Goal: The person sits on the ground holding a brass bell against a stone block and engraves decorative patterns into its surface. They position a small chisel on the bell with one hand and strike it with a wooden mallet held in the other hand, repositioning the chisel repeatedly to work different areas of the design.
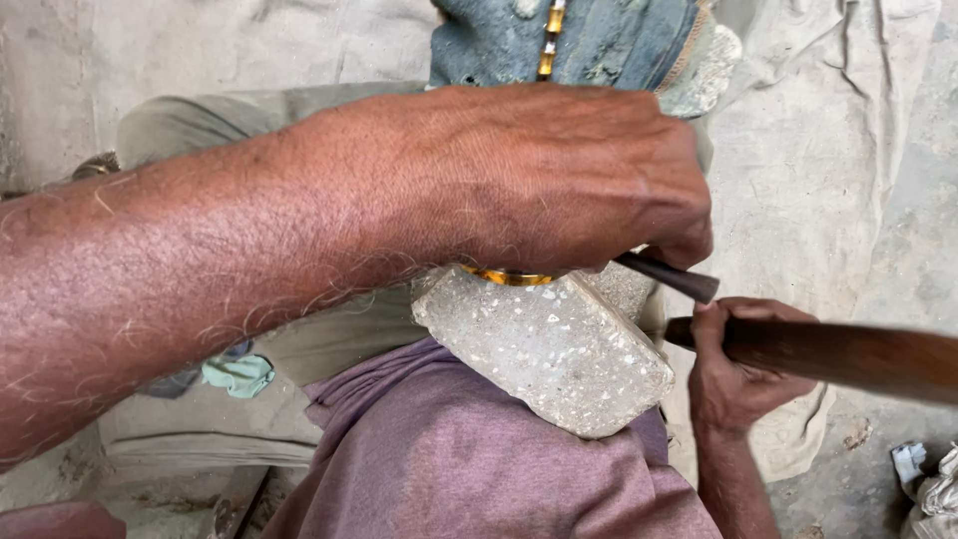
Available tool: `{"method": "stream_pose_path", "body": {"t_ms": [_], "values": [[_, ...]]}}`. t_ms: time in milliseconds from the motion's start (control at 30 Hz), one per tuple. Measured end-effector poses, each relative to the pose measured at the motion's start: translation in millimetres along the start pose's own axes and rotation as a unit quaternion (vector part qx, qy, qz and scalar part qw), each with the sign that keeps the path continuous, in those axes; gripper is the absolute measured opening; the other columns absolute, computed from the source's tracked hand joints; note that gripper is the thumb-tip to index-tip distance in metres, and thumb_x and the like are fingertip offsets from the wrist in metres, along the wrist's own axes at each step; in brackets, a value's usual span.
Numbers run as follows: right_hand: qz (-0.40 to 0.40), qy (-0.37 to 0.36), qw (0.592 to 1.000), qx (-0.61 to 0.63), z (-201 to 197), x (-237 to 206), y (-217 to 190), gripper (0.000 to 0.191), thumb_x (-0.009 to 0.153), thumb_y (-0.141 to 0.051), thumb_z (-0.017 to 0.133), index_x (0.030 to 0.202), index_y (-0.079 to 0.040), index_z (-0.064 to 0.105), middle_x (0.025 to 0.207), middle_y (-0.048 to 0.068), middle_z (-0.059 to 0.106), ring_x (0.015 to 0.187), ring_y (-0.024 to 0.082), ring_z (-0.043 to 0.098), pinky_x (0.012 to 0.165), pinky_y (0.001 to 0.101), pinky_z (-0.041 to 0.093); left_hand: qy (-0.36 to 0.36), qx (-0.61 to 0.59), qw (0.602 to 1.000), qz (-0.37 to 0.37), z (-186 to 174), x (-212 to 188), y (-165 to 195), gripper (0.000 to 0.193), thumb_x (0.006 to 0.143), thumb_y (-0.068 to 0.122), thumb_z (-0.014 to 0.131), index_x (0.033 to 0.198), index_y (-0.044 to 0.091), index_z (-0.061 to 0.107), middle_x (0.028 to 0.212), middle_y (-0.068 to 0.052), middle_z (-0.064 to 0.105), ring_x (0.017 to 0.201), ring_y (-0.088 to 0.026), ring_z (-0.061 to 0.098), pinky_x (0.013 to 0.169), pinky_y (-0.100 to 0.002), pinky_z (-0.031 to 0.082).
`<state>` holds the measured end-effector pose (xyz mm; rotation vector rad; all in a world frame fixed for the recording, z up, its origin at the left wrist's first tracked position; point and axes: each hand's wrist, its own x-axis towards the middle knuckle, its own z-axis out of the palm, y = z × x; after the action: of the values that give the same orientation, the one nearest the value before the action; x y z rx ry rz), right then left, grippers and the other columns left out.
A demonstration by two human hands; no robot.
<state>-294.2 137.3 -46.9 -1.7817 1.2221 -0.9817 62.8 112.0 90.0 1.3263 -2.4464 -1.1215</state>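
Note:
My left hand (559,180) reaches in from the left, fingers closed around a dark metal chisel (674,278) whose end sticks out to the right. Under that hand a thin gold-coloured ring (509,276) lies on a speckled grey stone block (549,349). The block rests tilted on my lap, on purple cloth (449,459). My right hand (738,374) sits just right of the block and grips a brown wooden handle (848,356) that runs off the right edge; its head is hidden.
A dusty blue object with a strip of gold beads (569,40) lies at the top. Grey dusty cloth (818,150) covers the ground. A teal rag (239,374) lies at the left, and crumpled scraps (928,489) at the lower right.

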Motion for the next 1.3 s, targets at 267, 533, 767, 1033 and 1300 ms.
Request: {"method": "stream_pose_path", "body": {"t_ms": [267,533,767,1033,1300], "values": [[0.099,0.014,0.98,0.172,16,29,-63,0.023,0.097,0.01,0.076,0.103,-0.005,0.06,0.082,0.012,0.068,0.067,0.017,0.068,0.067,0.0325,0.062,0.238,-0.036,0.966,0.093,17,-22,-12,0.041,0.076,0.016,0.085,0.113,0.004,0.072,0.086,-0.012,0.075,0.083,-0.03,0.075,0.065,-0.046,0.055],[0.042,-0.18,0.961,-0.206,6,79,-110,0.024,0.081,0.008,0.086,0.097,0.005,0.068,0.081,0.015,0.069,0.067,0.02,0.065,0.062,0.0342,0.056,0.281,-0.086,0.955,0.043,32,-33,-13,0.043,0.079,0.013,0.088,0.117,0.005,0.068,0.087,-0.014,0.073,0.086,-0.035,0.073,0.07,-0.049,0.054],[0.092,-0.211,0.955,-0.186,-9,96,-104,0.019,0.091,0.0,0.085,0.104,0.001,0.071,0.08,0.009,0.069,0.061,0.015,0.065,0.053,0.0281,0.053,0.336,-0.113,0.934,0.043,40,-39,-14,0.04,0.077,0.01,0.086,0.11,0.001,0.067,0.091,-0.016,0.073,0.087,-0.037,0.072,0.07,-0.051,0.052],[0.025,-0.206,0.966,-0.154,-7,93,-109,0.023,0.092,0.002,0.083,0.109,0.001,0.066,0.093,0.013,0.07,0.081,0.019,0.07,0.076,0.0352,0.063,0.347,-0.167,0.923,-0.012,43,-39,-12,0.034,0.084,0.013,0.083,0.112,0.006,0.064,0.09,-0.011,0.073,0.078,-0.025,0.073,0.066,-0.042,0.056],[0.145,-0.192,0.971,0.017,-20,126,-99,0.033,0.095,0.003,0.066,0.121,-0.013,0.054,0.094,0.003,0.066,0.082,0.013,0.071,0.078,0.0335,0.065,0.427,-0.178,0.883,-0.081,64,-52,1,0.037,0.092,0.007,0.083,0.11,0.003,0.051,0.082,-0.009,0.064,0.072,-0.02,0.069,0.061,-0.035,0.055]]}}
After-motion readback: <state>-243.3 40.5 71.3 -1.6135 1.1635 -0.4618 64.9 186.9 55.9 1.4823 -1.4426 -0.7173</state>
